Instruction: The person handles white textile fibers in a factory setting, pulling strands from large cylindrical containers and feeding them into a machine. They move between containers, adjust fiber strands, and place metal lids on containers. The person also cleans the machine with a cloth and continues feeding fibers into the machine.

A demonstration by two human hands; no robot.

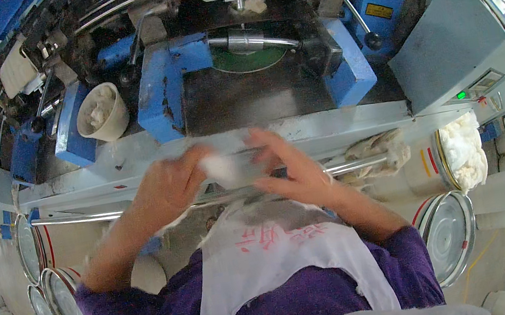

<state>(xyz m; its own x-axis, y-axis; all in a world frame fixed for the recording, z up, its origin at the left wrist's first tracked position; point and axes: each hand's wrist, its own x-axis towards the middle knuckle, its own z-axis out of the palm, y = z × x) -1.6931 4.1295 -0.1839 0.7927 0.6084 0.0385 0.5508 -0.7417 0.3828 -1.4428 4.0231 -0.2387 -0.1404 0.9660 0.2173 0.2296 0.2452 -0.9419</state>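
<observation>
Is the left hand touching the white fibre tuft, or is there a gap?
Touching. The head view shows the left hand with fingers closed on the white fibre tuft; no gap shows.

Centre of frame: left hand (167, 186) and right hand (291, 168) side by side, a fibre tuft (222, 168) between them, touching both. Directly above the hands: machine ledge (340, 123) running across the frame. Above the ledge, upper centre: machine body (251, 71), with a round disc (249, 58) set in its middle. Upper left, on the machine: bowl (101, 112) with fibre in it. Right of the right hand, on a rail (360, 164) under the ledge: fibre wad (379, 153). Right edge: can (430, 161) with fibre in it; below it, a second can (446, 238). Lower left: cluster of cans (54, 291). Bottom centre: apron (269, 255), below the hands.
</observation>
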